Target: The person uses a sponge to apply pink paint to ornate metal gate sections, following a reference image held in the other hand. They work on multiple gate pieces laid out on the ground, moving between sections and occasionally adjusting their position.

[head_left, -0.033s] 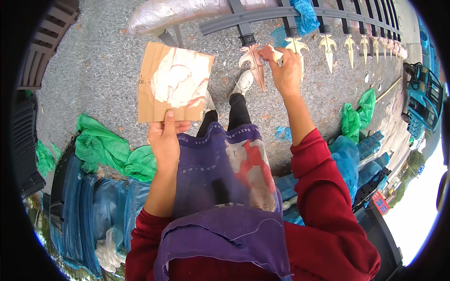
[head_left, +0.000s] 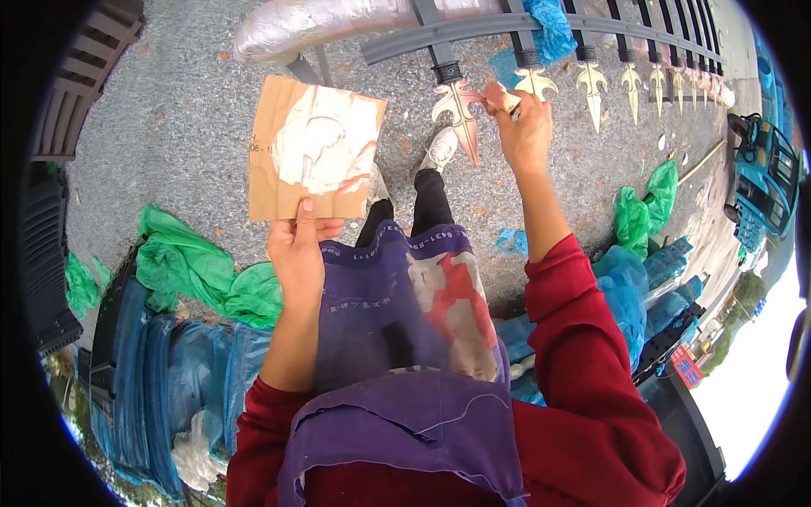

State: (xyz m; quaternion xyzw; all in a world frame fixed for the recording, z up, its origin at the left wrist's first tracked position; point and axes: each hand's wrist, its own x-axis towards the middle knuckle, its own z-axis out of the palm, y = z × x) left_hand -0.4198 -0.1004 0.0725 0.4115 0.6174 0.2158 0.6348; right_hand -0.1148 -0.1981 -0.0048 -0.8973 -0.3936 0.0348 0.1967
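Observation:
My left hand [head_left: 296, 253] grips the lower edge of a square piece of cardboard [head_left: 317, 152], thumb on top. A wide smear of pale, pinkish paint covers much of its face. In my right hand [head_left: 525, 139], the fingers pinch a small pink-stained pad [head_left: 500, 95], whose material I cannot make out. The pad is close to the right barb of a coppery-pink spearhead finial [head_left: 460, 114]; whether they touch is unclear. Just beyond my right fingers, partly hidden by them, is a gold finial [head_left: 536, 82].
More gold finials [head_left: 593, 93] line the dark fence panel [head_left: 498, 30], which lies across the top. A plastic-wrapped bundle [head_left: 287, 29] is behind it. Green plastic sheeting [head_left: 190, 262] and blue-wrapped stacks [head_left: 144, 372] lie left; blue plastic [head_left: 621, 287] and a blue vehicle [head_left: 763, 173] are right.
My right hand has shifted slightly right with the pad, off the middle of the coppery-pink finial. My left hand and the cardboard have stayed in place.

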